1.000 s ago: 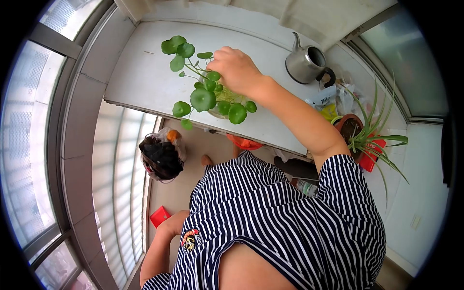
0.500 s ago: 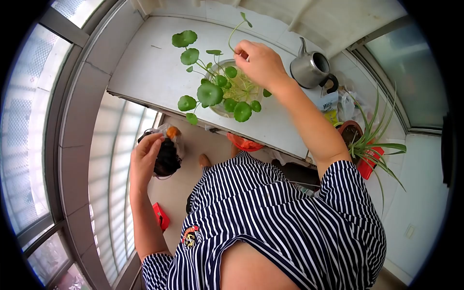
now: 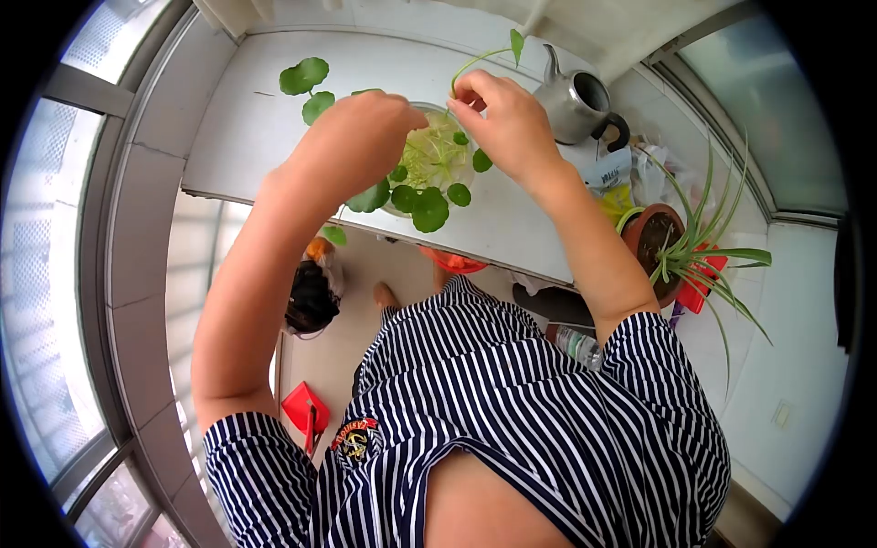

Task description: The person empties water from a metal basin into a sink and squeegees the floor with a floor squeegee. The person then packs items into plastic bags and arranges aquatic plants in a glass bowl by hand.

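A round glass bowl [image 3: 454, 192] of water stands on the white ledge, with pale roots and a pennywort plant [image 3: 429, 209] with round green leaves in it. At the bowl's far rim, my right hand [image 3: 504, 119] pinches a long curved pennywort stem [image 3: 479, 58] tipped by one small folded leaf. My left hand [image 3: 361, 142] reaches over the left side of the bowl, its fingers curled and close to my right fingertips. The back of this hand hides its fingertips and several leaves, so what it holds, if anything, does not show.
A metal kettle [image 3: 575, 105] stands right of the bowl on the white ledge [image 3: 247, 119]. Farther right are plastic packets [image 3: 610, 173] and a potted spider plant [image 3: 660, 239]. A window [image 3: 50, 274] lies left. On the floor are a red dustpan [image 3: 304, 408] and a dark bundle [image 3: 311, 300].
My left hand has risen from beside the ledge to over the bowl. My right hand keeps its pinch on the stem, whose leaf end now leans farther right.
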The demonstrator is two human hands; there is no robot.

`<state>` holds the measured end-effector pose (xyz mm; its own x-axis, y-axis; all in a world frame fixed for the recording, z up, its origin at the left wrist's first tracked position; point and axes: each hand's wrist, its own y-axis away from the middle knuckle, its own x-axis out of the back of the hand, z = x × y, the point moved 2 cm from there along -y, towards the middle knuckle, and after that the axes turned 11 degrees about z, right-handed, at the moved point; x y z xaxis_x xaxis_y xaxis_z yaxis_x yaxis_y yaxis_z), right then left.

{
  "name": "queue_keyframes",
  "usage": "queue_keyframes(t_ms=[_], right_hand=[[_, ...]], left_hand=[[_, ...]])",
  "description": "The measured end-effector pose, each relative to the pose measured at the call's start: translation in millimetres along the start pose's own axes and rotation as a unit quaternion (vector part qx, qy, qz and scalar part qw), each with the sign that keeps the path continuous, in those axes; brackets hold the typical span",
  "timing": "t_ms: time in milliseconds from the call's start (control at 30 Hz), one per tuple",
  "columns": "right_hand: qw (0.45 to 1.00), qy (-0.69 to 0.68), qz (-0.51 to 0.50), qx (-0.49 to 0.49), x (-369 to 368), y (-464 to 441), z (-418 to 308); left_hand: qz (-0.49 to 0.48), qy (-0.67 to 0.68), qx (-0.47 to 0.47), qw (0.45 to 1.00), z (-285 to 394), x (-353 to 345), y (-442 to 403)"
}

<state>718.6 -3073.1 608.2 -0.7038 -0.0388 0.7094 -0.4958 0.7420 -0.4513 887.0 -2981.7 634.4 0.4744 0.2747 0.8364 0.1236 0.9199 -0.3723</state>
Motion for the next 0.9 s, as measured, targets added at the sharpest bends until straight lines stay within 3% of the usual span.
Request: queue_keyframes(t_ms=[100,167,267,500,700,900], right_hand=[[1.0,0.003,0.023,0.017,-0.1,7.3,-0.1],[0.999,0.001,0.028,0.016,-1.8,11.4,2.1],[0.999,0.002,0.046,0.023,-1.9,14.0,4.0],[0.998,0.032,0.056,0.02,4.3,24.3,3.5],[0.998,0.008,0.067,0.005,-0.6,34.0,11.1],[0.997,0.03,0.074,-0.01,4.2,40.2,10.5]], left_hand=[[-0.074,-0.085,-0.056,0.992,-11.9,-24.8,-32.8],[-0.281,-0.118,0.09,0.948,-14.2,-37.0,-48.6],[-0.363,-0.148,0.105,0.914,-8.7,-45.9,-66.2],[-0.375,-0.123,0.069,0.916,3.4,-55.0,-75.0],[-0.442,-0.119,0.047,0.888,-0.5,-60.0,-70.7],[-0.428,0.053,0.029,0.902,-20.8,-107.6,-59.0]])
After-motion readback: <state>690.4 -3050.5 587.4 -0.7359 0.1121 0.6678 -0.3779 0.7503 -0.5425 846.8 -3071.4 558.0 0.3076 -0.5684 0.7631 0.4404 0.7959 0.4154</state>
